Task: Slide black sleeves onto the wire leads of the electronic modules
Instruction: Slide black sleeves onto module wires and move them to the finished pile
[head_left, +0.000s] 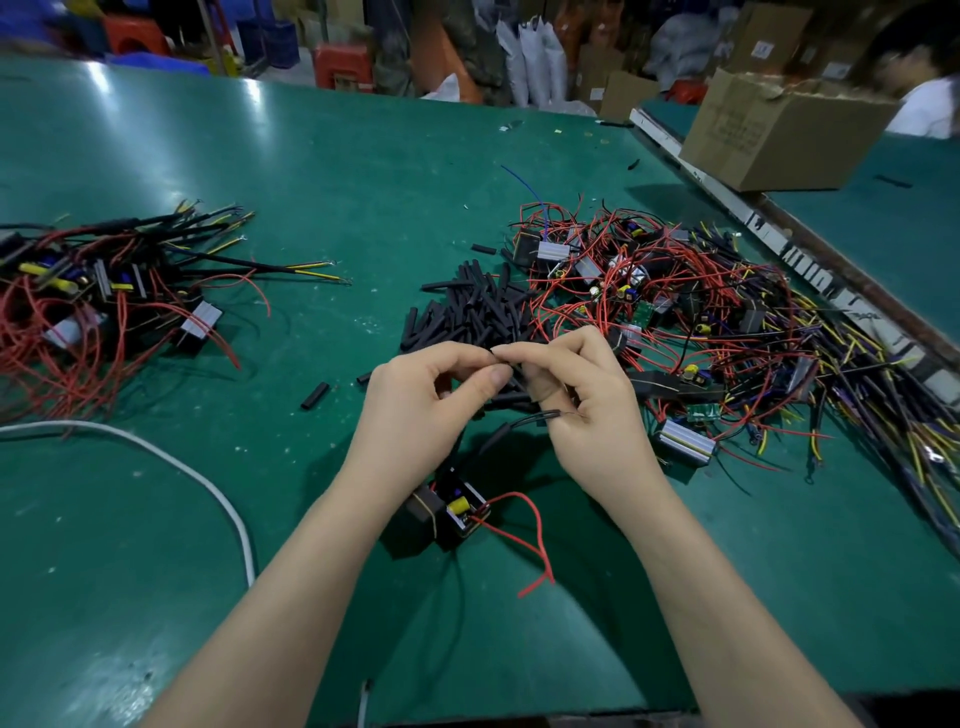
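Black sleeves (470, 317): loose heap on the green table (337, 171), just beyond my hands; one stray sleeve (315, 396) lies apart to the left of my left hand
Sleeve in work (511, 400): pinched between thumb and fingers of my left hand (421, 410) and my right hand (582, 400), both curled tight on it, fingertips meeting above the table
Black lead (535, 417): runs under my right fingers toward the module below
Electronic module (449, 512): black block with a yellow part, between my wrists, red wire (524, 525) trailing right
Sleeved modules (104, 291): pile at far left, leads capped in black with yellow tips
Unsleeved modules (675, 312): tangle of red, yellow and black wires at right, touching the sleeve heap
White cable (171, 457): curves across the near left
Cardboard box (779, 135): far right; printing on its side too blurred to read
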